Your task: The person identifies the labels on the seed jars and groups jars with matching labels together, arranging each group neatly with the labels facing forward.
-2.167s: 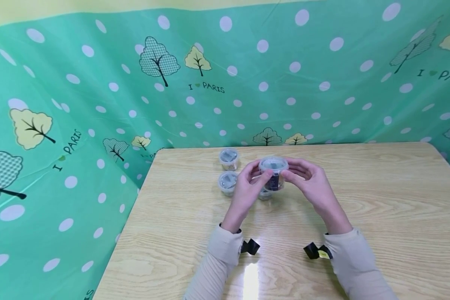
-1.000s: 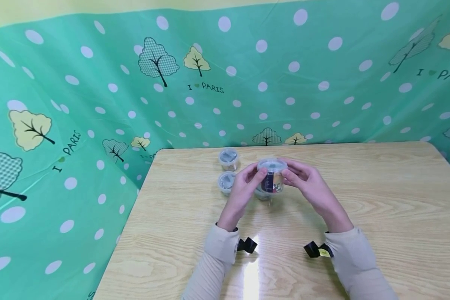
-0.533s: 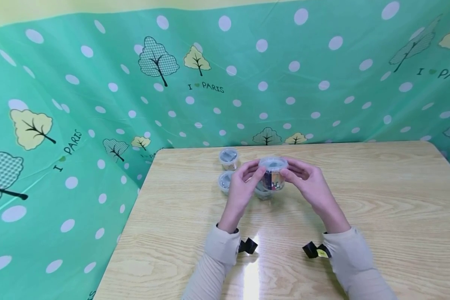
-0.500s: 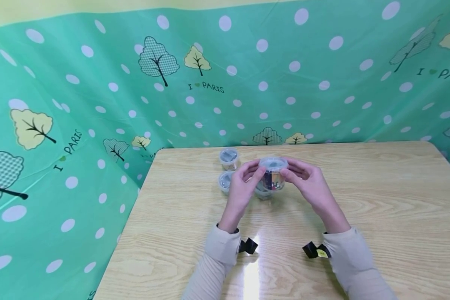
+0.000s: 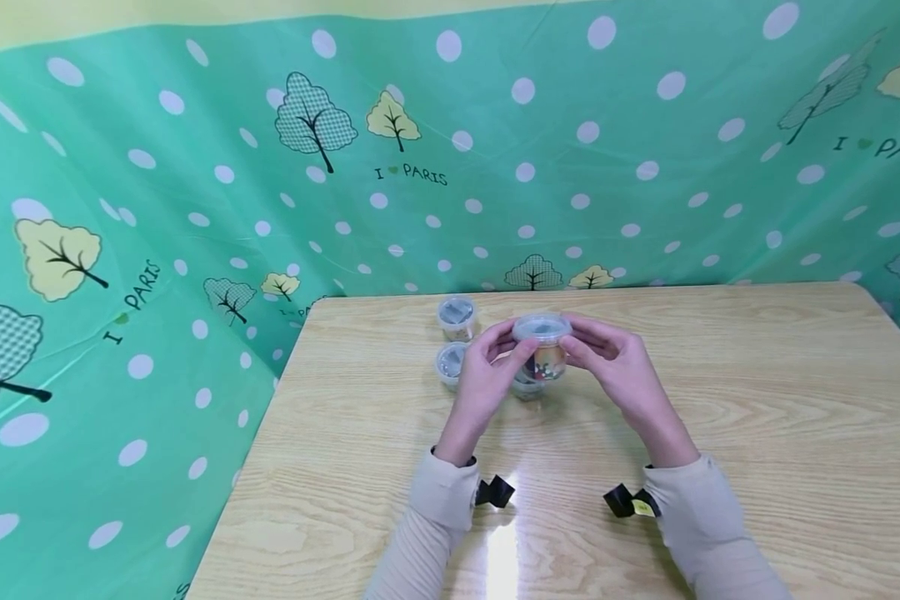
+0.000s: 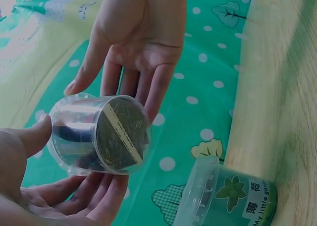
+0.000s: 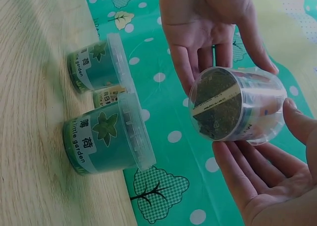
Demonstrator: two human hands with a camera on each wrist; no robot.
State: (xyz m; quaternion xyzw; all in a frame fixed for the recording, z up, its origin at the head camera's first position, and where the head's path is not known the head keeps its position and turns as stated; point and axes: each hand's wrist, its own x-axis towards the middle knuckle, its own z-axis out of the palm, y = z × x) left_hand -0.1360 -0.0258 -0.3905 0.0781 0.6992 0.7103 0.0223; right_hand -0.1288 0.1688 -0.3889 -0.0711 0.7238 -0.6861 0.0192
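Observation:
Both of my hands hold a clear plastic tub [image 5: 544, 354] with a translucent lid, raised above the table in the head view. My left hand [image 5: 486, 367] grips its left side and my right hand [image 5: 618, 362] its right, thumbs toward me and fingers behind. The label shows a dark panel and an orange picture. Dark, soil-like filling and a pale strip show through the tub's base [image 7: 215, 104] in the right wrist view. Just below and behind the hands stands another lidded tub [image 5: 528, 388], partly hidden. Green "My little garden" lettering marks a nearby tub [image 6: 237, 194] in the left wrist view.
Two more lidded tubs stand to the left, one at the back [image 5: 457, 318] and one nearer [image 5: 451, 363], partly covered by my left hand. A wooden table [image 5: 330, 433] lies beneath. Behind it hangs a green dotted cloth [image 5: 420, 233].
The held tub has turned between my hands: its dark label panel has swung left, and the orange picture now faces me. Its height dipped slightly and came back up. The standing tubs have not moved.

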